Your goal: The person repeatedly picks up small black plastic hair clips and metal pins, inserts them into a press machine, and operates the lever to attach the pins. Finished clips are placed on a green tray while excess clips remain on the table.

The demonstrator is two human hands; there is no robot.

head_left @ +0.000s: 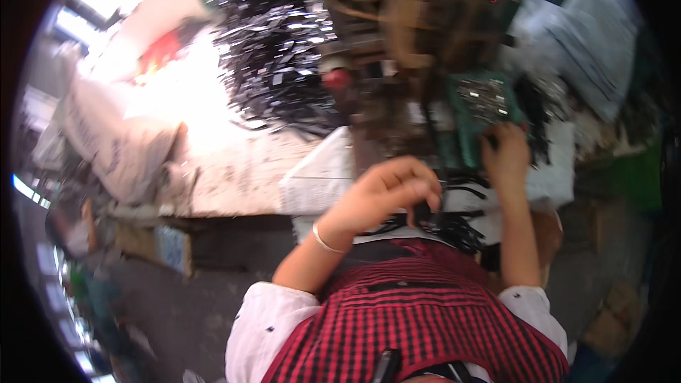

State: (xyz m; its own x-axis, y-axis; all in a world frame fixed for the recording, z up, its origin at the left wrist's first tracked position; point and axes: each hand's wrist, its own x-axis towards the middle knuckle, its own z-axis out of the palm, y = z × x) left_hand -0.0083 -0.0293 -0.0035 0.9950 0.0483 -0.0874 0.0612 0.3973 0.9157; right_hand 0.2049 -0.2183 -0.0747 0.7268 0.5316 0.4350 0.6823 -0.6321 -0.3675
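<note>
My left hand (397, 188), with a white bangle at its wrist, is over the table's near edge. Its fingers are curled together around something dark that I cannot make out. Just below and beside it lies a bunch of black strips (461, 232), partly over my lap. My right hand (507, 147) reaches to the near edge of a green tray (464, 131) that holds several small shiny metal pieces (484, 97). Blur hides what its fingertips touch. A dark machine (386, 110) with a red knob (336, 78) stands in front of my hands.
A large heap of shiny black strips (277, 57) covers the table's far left. White paper (319, 174) lies on the tabletop (234, 181). A pale sack (117, 138) stands at the left, and a translucent plastic bag (592, 42) at the far right. Another person (74, 230) is at the left.
</note>
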